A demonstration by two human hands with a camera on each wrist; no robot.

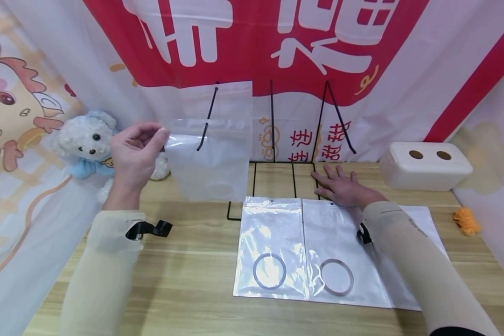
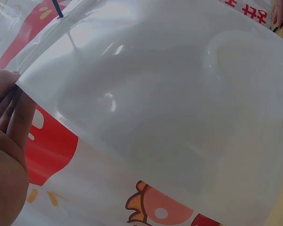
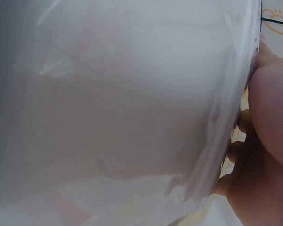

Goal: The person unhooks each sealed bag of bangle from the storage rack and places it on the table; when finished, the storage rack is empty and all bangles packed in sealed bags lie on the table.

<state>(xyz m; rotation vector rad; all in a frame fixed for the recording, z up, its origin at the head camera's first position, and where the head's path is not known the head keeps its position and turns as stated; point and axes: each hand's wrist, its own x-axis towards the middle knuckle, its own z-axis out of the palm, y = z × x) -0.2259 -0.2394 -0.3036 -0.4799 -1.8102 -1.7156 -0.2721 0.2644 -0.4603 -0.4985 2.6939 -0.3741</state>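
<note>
My left hand (image 1: pixel 136 149) pinches the left edge of a translucent white zip bag (image 1: pixel 212 163). A black hook (image 1: pixel 208 112) of the wire rack crosses the bag's upper part; whether it passes through a hole, I cannot tell. In the left wrist view the bag's pale sheet (image 2: pixel 146 103) fills most of the picture, with thumb and fingers at its edge. My right hand (image 1: pixel 342 186) lies with fingers spread on the rack's black base wires (image 1: pixel 294 179). Beneath that wrist and forearm are shiny white zip bags (image 1: pixel 273 242), two showing a grey ring.
More black hooks (image 1: pixel 340 116) stick out at the right. A white box with two round holes (image 1: pixel 430 170) stands at the back right, near an orange yarn bundle (image 1: pixel 467 221). A white plush bear (image 1: pixel 88 140) sits behind my left hand. A printed red-and-white cloth (image 1: pixel 243 37) hangs behind.
</note>
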